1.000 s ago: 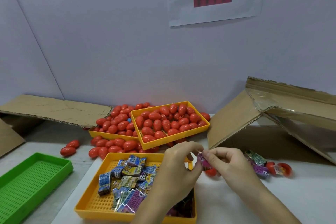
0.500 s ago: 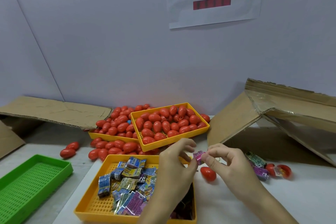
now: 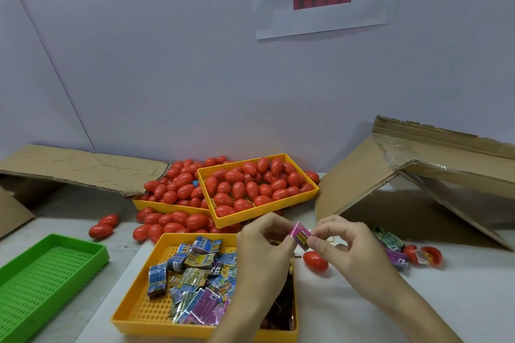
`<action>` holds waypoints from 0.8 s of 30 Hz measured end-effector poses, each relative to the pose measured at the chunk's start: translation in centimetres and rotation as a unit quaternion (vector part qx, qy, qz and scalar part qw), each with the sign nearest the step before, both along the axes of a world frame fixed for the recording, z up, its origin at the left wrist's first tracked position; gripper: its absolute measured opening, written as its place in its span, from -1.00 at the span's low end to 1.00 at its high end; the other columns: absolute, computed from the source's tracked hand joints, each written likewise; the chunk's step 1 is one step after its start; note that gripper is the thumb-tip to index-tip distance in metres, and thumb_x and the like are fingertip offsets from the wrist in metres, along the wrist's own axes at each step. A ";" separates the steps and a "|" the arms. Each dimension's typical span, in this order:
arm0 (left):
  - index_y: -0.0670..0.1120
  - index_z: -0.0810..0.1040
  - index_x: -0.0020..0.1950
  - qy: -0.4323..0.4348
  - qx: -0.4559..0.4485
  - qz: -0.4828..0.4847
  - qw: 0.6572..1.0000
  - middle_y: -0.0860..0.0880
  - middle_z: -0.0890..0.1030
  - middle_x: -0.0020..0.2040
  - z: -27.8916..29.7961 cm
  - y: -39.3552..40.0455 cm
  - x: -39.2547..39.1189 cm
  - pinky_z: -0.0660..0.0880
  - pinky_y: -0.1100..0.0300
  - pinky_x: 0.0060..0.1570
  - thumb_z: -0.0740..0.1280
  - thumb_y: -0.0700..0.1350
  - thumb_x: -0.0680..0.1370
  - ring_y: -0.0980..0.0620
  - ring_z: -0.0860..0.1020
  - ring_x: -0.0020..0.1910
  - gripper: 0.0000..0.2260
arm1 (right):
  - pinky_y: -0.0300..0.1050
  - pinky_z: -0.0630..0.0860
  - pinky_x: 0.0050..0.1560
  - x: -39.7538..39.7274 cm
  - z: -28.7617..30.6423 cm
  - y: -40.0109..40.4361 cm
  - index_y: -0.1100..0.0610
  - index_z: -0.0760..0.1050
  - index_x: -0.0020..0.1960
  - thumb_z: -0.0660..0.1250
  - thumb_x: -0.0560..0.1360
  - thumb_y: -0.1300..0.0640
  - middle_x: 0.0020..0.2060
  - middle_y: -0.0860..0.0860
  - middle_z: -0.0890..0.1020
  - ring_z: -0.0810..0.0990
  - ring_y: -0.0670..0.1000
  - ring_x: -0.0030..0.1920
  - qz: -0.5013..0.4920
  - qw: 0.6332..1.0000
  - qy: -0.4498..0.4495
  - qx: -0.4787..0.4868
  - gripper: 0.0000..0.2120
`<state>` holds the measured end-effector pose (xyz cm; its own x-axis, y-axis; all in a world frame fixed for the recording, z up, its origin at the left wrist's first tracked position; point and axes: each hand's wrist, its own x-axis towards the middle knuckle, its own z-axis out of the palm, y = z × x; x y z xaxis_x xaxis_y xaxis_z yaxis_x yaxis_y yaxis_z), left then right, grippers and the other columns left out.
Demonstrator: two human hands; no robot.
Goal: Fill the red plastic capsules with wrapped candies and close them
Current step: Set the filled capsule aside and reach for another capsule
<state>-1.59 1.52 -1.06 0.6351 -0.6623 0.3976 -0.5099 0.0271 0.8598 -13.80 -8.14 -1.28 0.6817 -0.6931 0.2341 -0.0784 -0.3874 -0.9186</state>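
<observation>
1. Against the earlier frames, the pink wrapped candy [image 3: 301, 235] now sits higher between the two hands and shows its printed face; a second ago it was lower and partly hidden, with the lone red capsule [image 3: 315, 261] barely showing under the right hand.
2. At nine o'clock an empty green tray [image 3: 41, 284] lies on the bench [image 3: 418, 301], unmoved.
3. The near yellow tray [image 3: 156, 312] at six o'clock holds a heap of wrapped candies [image 3: 195, 276].
4. At twelve o'clock a far yellow tray [image 3: 262, 213] is full of red capsules [image 3: 245, 189], with more spilled around it.
5. The left hand [image 3: 264, 256] rises from the near tray, palm turned right, its fingers pinching the candy's left edge.
6. The right hand [image 3: 348, 248] comes in from five o'clock, thumb and forefinger clamped on the candy's right edge, the other fingers curled.
7. The lone red capsule lies on the bench just below the candy, apart from both hands.
8. At three o'clock an opened capsule [image 3: 427, 256] lies beside loose candies [image 3: 393, 248] under a cardboard box flap [image 3: 356, 184].
</observation>
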 end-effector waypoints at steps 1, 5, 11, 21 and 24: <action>0.04 0.66 -0.24 0.021 0.005 0.001 1.000 0.12 0.66 -0.30 0.0 0.0 0.0 0.63 0.05 -0.25 0.51 -0.19 0.46 0.09 0.64 -0.26 -0.85 | 0.00 0.57 -0.02 0.0 0.0 -0.1 0.00 0.68 -0.19 0.42 0.39 -0.05 -0.17 -0.17 0.59 0.56 -0.11 -0.04 -0.002 1.000 -0.006 -0.002 -0.86; 0.02 0.65 -0.25 0.039 0.018 0.012 0.999 0.11 0.65 -0.30 -0.2 -0.2 -0.4 0.63 0.00 -0.25 0.47 -0.23 0.46 0.08 0.62 -0.27 -0.83 | -0.01 0.59 -0.01 -0.1 0.1 -0.2 0.02 0.67 -0.20 0.41 0.45 0.07 -0.17 -0.15 0.61 0.57 -0.10 -0.04 0.002 1.000 -0.022 -0.014 -0.91; -0.01 0.59 -0.02 -0.144 0.010 0.025 0.989 0.17 0.56 -0.18 -0.4 0.0 -0.9 0.43 0.40 -0.28 0.50 -0.27 0.41 0.14 0.54 -0.20 -0.76 | -0.04 0.55 -0.02 0.0 -0.1 -0.2 0.06 0.66 -0.18 0.38 0.52 0.18 -0.20 -0.12 0.60 0.56 -0.08 -0.07 0.006 1.000 -0.012 -0.023 -0.87; -0.07 0.58 -0.16 -0.178 -0.033 0.056 0.982 0.12 0.58 -0.31 -0.5 0.1 -0.9 0.42 0.40 -0.35 0.46 -0.34 0.44 0.16 0.53 -0.29 -0.82 | -0.14 0.54 -0.13 -0.3 0.2 -0.1 0.00 0.66 -0.20 0.40 0.50 0.09 -0.25 -0.11 0.65 0.59 -0.07 -0.11 -0.013 0.998 0.025 -0.050 -0.88; -0.03 0.57 -0.11 -0.127 -0.040 0.060 0.989 0.20 0.57 -0.33 -0.5 0.1 -1.2 0.44 0.46 -0.38 0.47 -0.28 0.46 0.23 0.59 -0.29 -0.84 | -0.02 0.57 -0.06 -0.5 0.3 -0.2 0.02 0.67 -0.16 0.40 0.50 0.08 -0.25 -0.06 0.67 0.61 -0.05 -0.11 -0.013 0.999 0.021 -0.048 -0.90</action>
